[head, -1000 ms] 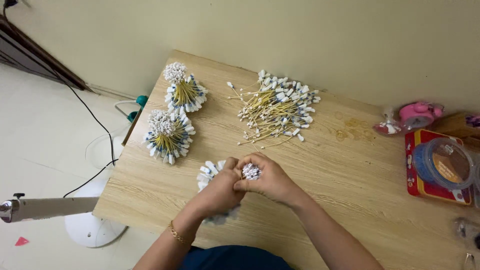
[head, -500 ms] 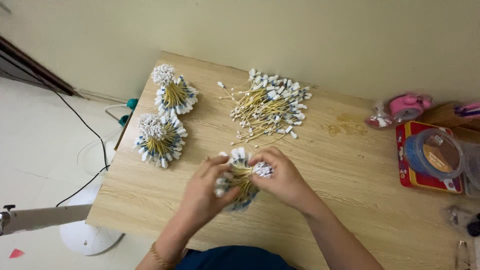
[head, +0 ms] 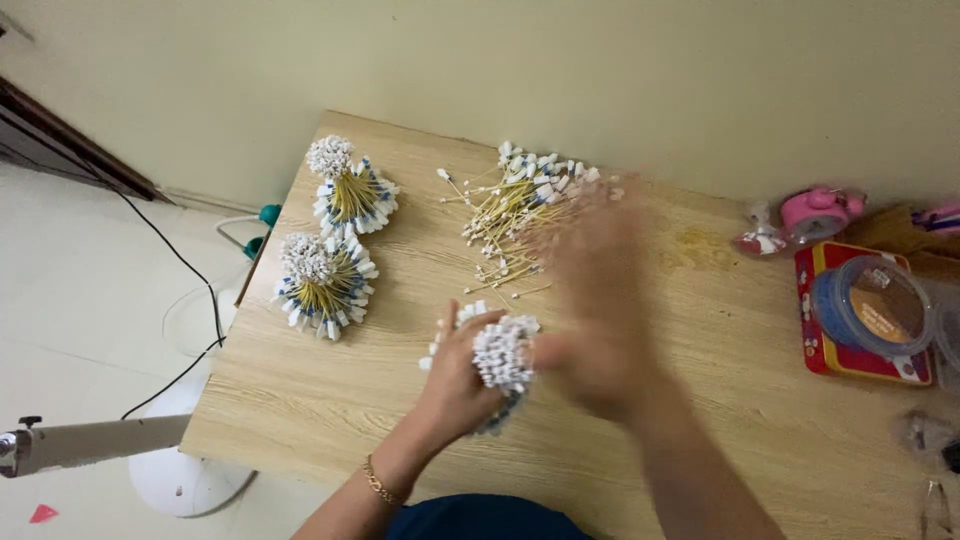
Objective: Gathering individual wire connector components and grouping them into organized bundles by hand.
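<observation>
My left hand [head: 455, 380] grips a tight bundle of white-tipped sticks [head: 503, 352] just above the wooden table [head: 330, 420]. My right hand [head: 600, 310] is a blur to the right of the bundle, stretched toward the loose pile of white-tipped sticks [head: 520, 205] at the table's far middle; whether it holds anything cannot be made out. Two finished round bundles with blue and white ends lie at the far left, one bundle [head: 352, 190] behind the other bundle [head: 322, 280].
A red box with a blue-rimmed round tub [head: 868, 312] sits at the right edge, with a pink roller-like object [head: 818, 210] behind it. A black cable [head: 190, 290] and a white fan base [head: 185, 478] lie on the floor to the left.
My right hand has left the bundle and swung up and right toward the loose pile. The left hand keeps the bundle, now turned so its white tips face up.
</observation>
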